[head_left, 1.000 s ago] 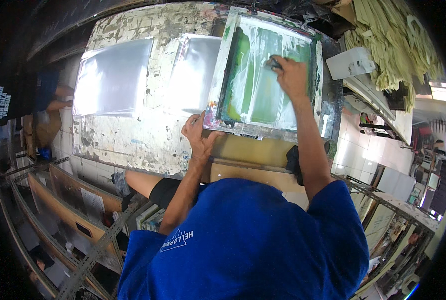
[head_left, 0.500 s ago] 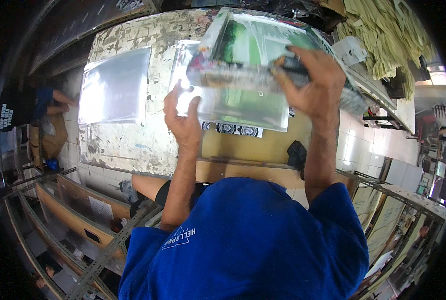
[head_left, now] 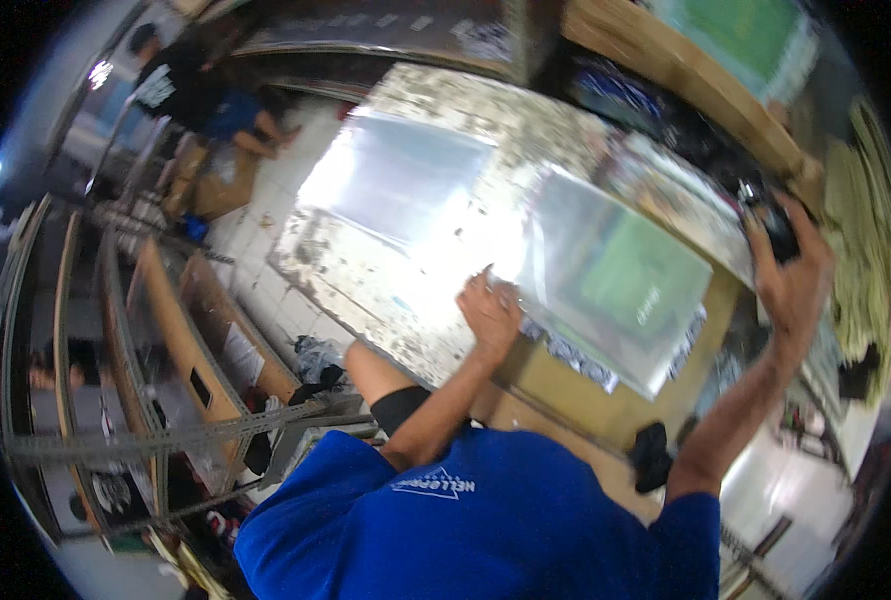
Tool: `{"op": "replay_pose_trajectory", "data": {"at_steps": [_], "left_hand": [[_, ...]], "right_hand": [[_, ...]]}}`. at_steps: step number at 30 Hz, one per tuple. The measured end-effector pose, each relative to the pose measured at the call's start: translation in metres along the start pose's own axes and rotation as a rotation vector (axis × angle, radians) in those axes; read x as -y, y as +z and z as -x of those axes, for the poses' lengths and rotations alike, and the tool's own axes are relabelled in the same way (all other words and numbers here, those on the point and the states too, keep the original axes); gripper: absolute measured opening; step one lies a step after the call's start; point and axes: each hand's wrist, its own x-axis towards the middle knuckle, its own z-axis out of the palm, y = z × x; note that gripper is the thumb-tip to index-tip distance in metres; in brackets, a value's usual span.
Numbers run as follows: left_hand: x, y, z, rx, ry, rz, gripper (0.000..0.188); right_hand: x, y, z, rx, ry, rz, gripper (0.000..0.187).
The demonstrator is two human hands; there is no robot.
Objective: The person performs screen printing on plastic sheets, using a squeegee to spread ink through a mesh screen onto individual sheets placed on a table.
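Note:
A clear plastic bag (head_left: 666, 325) lies on the yellowish board, with a small white print showing on it and a green patch seen through it. My left hand (head_left: 492, 310) is at the bag's near left corner, its fingers curled in against the edge. Out to the right, my right hand (head_left: 801, 265) is closed around a dark, block-like thing (head_left: 774, 228), blurred by motion. Beyond the bag, a wooden-framed printing screen (head_left: 681, 65) with green mesh is raised at the far right. A stack of clear plastic bags (head_left: 401, 175) lies on the table's left part.
The worn, paint-stained table (head_left: 316, 245) carries the bags. Black-and-white printed strips (head_left: 581, 365) show under the bag's near edge. Yellowish sheets (head_left: 851, 270) hang at the right. A person (head_left: 201, 95) sits at the far left, near metal racks (head_left: 176, 330).
The printing screen has gone up and away from the bag, uncovering it. My right hand has moved outward to the right; my left hand has drawn in to the bag's corner. The view has turned.

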Motion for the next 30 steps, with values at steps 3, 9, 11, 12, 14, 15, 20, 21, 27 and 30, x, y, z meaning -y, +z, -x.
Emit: {"op": "replay_pose_trajectory", "data": {"at_steps": [3, 9, 11, 12, 14, 15, 20, 21, 27, 30], "left_hand": [[-0.035, -0.008, -0.025, -0.077, -0.034, 0.229, 0.009], [-0.068, -0.034, -0.075, 0.033, -0.396, 0.736, 0.018], [-0.056, -0.037, -0.088, 0.006, -0.428, 0.941, 0.018], [-0.046, -0.042, -0.097, 0.015, -0.461, 0.989, 0.018], [-0.025, -0.057, -0.112, -0.032, -0.487, 1.047, 0.019], [-0.01, -0.062, -0.119, -0.07, -0.513, 1.067, 0.019], [0.094, -0.089, -0.131, -0.289, -0.569, 1.025, 0.018], [0.11, -0.097, -0.131, -0.326, -0.597, 1.02, 0.018], [0.207, -0.128, -0.116, -0.542, -0.784, 0.971, 0.018], [0.235, -0.138, -0.109, -0.622, -0.829, 0.925, 0.015]], "right_hand": [[-0.008, -0.003, 0.005, 0.005, 0.016, 0.016, 0.037], [0.013, -0.006, -0.003, 0.012, 0.002, 0.057, 0.04], [0.013, -0.006, -0.003, 0.025, 0.012, 0.049, 0.04], [0.012, -0.006, -0.003, 0.017, 0.014, 0.046, 0.04], [0.009, -0.004, -0.001, 0.001, 0.024, 0.042, 0.04], [0.006, -0.004, -0.001, 0.005, 0.023, 0.046, 0.04], [0.004, -0.004, -0.001, 0.02, 0.035, 0.027, 0.04], [0.004, -0.004, -0.001, 0.025, 0.037, 0.036, 0.04], [0.006, -0.006, -0.002, 0.047, 0.031, 0.032, 0.04], [0.009, -0.005, -0.002, 0.047, 0.047, 0.041, 0.04]]}}
